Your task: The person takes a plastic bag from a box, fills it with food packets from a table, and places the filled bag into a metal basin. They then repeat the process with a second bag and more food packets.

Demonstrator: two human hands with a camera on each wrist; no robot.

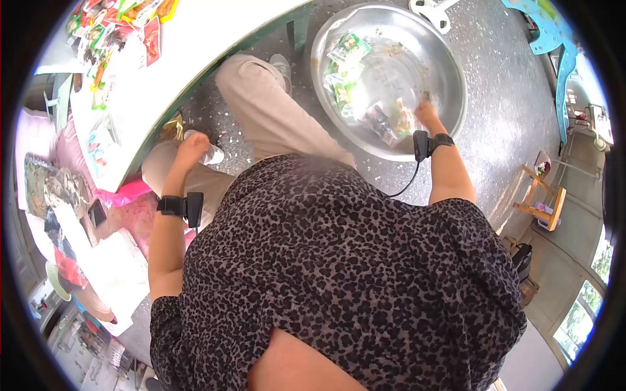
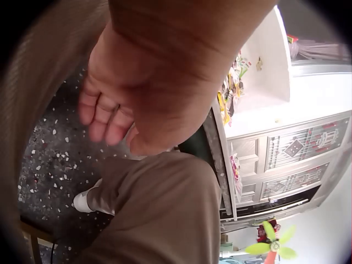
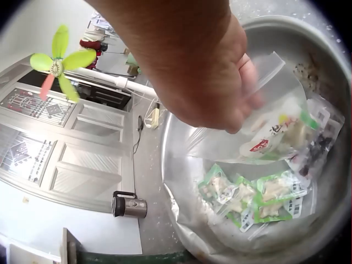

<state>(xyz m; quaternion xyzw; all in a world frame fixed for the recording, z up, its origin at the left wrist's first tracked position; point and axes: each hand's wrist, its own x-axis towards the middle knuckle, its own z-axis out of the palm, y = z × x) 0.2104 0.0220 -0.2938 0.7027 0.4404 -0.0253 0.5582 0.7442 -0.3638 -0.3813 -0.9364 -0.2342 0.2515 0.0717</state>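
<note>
My right hand point(image 3: 203, 82) pinches the top edge of a clear plastic bag point(image 3: 278, 129) holding small packets, over a wide metal basin point(image 1: 454, 98). Below that bag in the right wrist view lie several green-and-white packets point(image 3: 275, 190), with a bag of dark contents point(image 3: 319, 137) to one side. The head view shows the right hand point(image 1: 428, 115) at the basin's right part. My left hand point(image 1: 191, 151) is held near the left knee, away from the basin; in the left wrist view this hand point(image 2: 148, 93) has loosely curled fingers and holds nothing.
A white table point(image 1: 195, 39) with heaps of colourful packets point(image 1: 98, 49) stands at the left. A white stool-like item point(image 1: 433, 14) is beyond the basin, and a small wooden stool point(image 1: 542, 199) stands at the right. A metal kettle point(image 3: 130, 206) stands beside the basin in the right wrist view.
</note>
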